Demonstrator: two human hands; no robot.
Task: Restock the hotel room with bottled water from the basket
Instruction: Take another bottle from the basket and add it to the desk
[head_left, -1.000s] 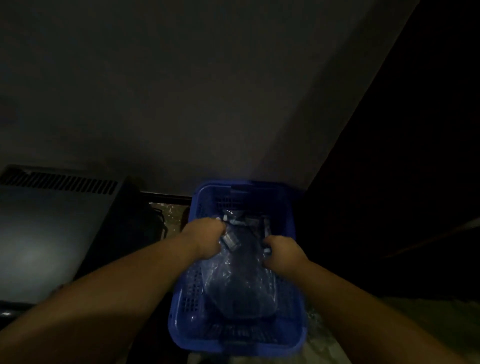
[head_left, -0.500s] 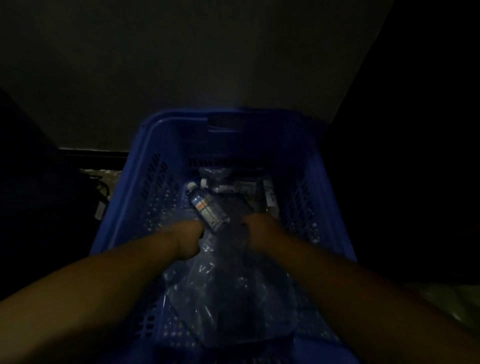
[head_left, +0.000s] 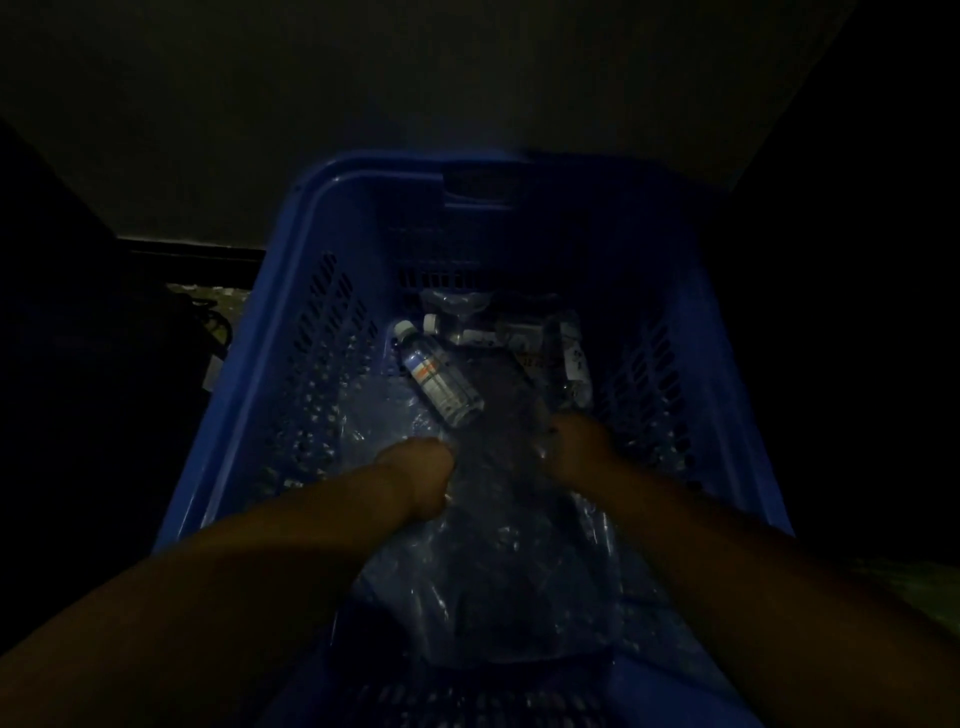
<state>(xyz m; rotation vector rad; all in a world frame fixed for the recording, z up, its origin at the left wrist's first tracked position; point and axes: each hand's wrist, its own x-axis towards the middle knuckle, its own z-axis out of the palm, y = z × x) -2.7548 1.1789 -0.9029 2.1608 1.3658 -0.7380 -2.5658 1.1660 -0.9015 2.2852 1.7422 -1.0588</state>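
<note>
The scene is very dark. A blue slotted plastic basket (head_left: 291, 364) fills the middle of the view. Inside it lies a clear plastic bag (head_left: 498, 561) with crinkled film. One small water bottle (head_left: 439, 382) with a white cap and a labelled body lies on its side at the bag's far end, and more bottles (head_left: 569, 358) sit behind it to the right. My left hand (head_left: 421, 478) grips the bag's left side in a fist. My right hand (head_left: 574, 447) holds the bag's right side, with its fingers hidden in the film.
A pale wall (head_left: 467, 78) rises behind the basket. Dark furniture stands on the left (head_left: 78, 389) and a black surface on the right. A strip of speckled floor (head_left: 218, 296) shows at the left of the basket.
The view has closed in on the basket and tilted down. Both hands have pulled the bag's mouth apart, and a bottle has slid out onto the basket floor.
</note>
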